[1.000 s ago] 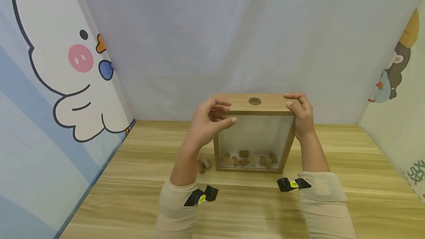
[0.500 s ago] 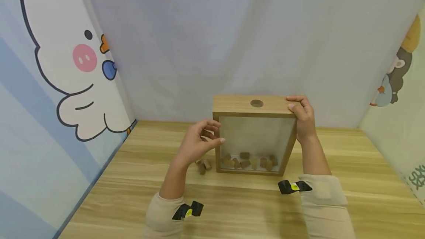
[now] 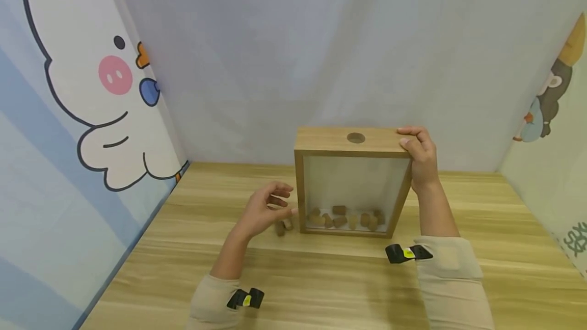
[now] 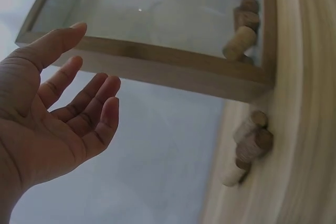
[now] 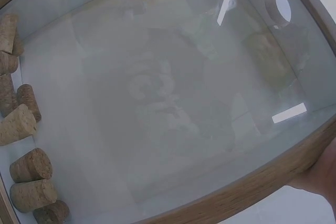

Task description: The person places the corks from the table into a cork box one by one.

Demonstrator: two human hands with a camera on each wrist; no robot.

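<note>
A wooden shadow box (image 3: 325, 140) with a clear front stands upright on the table, a round hole (image 3: 355, 138) in its top. Several corks (image 5: 32, 196) lie along its bottom inside. My right hand (image 3: 423, 159) grips the box's top right corner, thumb and fingers over the top edge. Low beside the box's left side is my left hand (image 3: 262, 213), fingers loosely bent and holding nothing, as the left wrist view also shows. A few loose corks (image 4: 255, 144) lie on the table by the box's lower left corner, partly hidden behind the left hand in the head view.
The wood-grain table (image 3: 339, 284) reaches back to a pale grey curtain (image 3: 238, 65). A cartoon-printed panel (image 3: 82, 141) closes off the left side, and another printed panel (image 3: 541, 167) borders the right.
My left hand has come down and left from the box's top left corner to near the loose corks. My right hand keeps its grip on the box.
</note>
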